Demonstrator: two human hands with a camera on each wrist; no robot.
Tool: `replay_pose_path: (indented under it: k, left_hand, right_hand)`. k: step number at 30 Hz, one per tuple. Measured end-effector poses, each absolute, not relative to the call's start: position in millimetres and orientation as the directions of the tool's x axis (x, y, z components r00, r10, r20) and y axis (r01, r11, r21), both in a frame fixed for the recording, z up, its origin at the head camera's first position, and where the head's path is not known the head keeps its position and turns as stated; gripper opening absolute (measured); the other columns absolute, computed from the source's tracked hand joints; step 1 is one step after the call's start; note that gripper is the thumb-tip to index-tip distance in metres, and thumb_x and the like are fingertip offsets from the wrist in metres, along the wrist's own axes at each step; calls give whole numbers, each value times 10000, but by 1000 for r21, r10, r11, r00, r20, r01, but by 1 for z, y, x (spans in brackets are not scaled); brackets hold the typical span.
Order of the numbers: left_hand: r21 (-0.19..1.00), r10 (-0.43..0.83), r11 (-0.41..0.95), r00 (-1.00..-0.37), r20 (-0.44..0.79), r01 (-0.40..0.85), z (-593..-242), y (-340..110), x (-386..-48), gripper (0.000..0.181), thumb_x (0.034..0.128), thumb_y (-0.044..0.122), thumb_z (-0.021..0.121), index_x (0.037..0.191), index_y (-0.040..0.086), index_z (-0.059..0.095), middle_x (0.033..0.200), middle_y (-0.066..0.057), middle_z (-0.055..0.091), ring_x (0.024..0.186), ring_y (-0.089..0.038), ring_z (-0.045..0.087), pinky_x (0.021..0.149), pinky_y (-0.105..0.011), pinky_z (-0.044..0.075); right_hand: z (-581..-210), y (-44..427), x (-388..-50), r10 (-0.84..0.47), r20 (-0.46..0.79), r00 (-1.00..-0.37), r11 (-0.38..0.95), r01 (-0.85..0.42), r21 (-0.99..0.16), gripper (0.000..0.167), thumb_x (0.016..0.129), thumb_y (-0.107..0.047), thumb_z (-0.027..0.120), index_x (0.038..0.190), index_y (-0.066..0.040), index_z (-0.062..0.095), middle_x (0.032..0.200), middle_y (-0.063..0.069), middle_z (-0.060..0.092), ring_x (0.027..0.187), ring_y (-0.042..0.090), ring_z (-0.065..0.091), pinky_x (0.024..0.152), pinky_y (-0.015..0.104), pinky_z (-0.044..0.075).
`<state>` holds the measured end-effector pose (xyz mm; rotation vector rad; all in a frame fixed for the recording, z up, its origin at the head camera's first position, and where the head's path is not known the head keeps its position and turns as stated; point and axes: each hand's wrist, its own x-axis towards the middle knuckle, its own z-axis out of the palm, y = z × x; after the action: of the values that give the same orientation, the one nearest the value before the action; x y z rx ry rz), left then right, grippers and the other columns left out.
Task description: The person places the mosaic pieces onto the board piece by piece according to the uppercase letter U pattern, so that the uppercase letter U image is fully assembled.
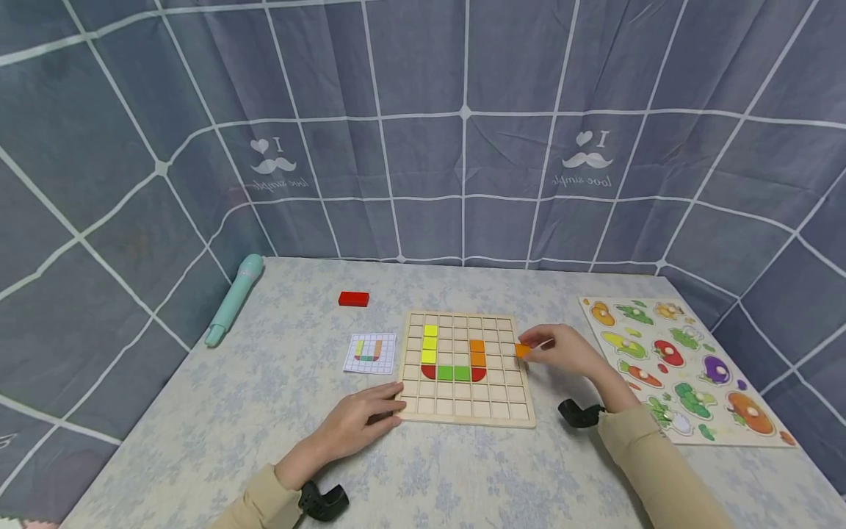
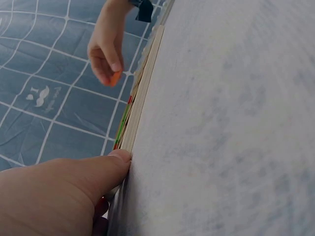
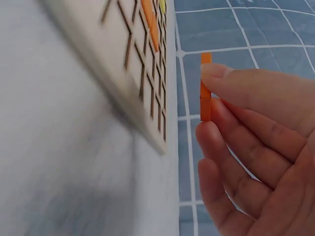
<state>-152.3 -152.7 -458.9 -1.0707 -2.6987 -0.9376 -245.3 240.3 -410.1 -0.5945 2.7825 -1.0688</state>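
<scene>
A wooden grid board (image 1: 423, 408) lies flat on the table with small coloured tiles in its cells. Yellow tiles (image 1: 430, 343) form a column on the left, orange tiles (image 1: 477, 353) a shorter one on the right. Green tiles (image 1: 453, 373) between rounded red ones (image 1: 479, 375) join them below. My left hand (image 1: 357, 420) rests its fingers against the board's lower left edge; its thumb touches the rim in the left wrist view. At the board's right edge, my right hand (image 1: 562, 349) pinches an orange tile (image 3: 205, 88) between thumb and fingers, held above the surface.
Left of the board lies a pattern card (image 1: 353, 365) with a similar coloured shape. Behind it sits a red block (image 1: 353, 299). A teal microphone (image 1: 234, 301) lies at the far left, and a vegetable picture board (image 1: 634, 353) at the right.
</scene>
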Motion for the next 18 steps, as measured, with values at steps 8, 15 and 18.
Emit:
replay_pose_path:
  k: [8,15,18]
  left_hand:
    - [508,594,561,-745,304,654,-460,-153,-152,310,930,249,609,1176,71,674,1350,-102,522,1255,-250,472,996,-393,450]
    - [510,595,558,-744,304,655,-459,-153,-152,308,929,241,610,1174,64,674,1347,-114,522,1253,-256,473,992,-402,453]
    - [514,595,556,-745,302,653,-459,-153,-152,310,929,242,610,1174,64,673,1347,-115,521,1253,-256,473,993,-401,452]
  right_hand:
    - [-401,214,-266,-428,67,-901,638,-354,-684,335,809,-140,741,1112,-13,678,1042,78,671,917,230,611,791,373,541]
    - [-400,193,-279,-464,63,-884,617,-373,-693,350,811,-157,747,1118,-5,673,1041,99,674,938,277,617,788,393,546]
    - [-403,187,-283,-486,64,-872,612,-391,-687,343,817,-165,745,1113,-6,673,1040,98,677,948,281,617,799,395,541]
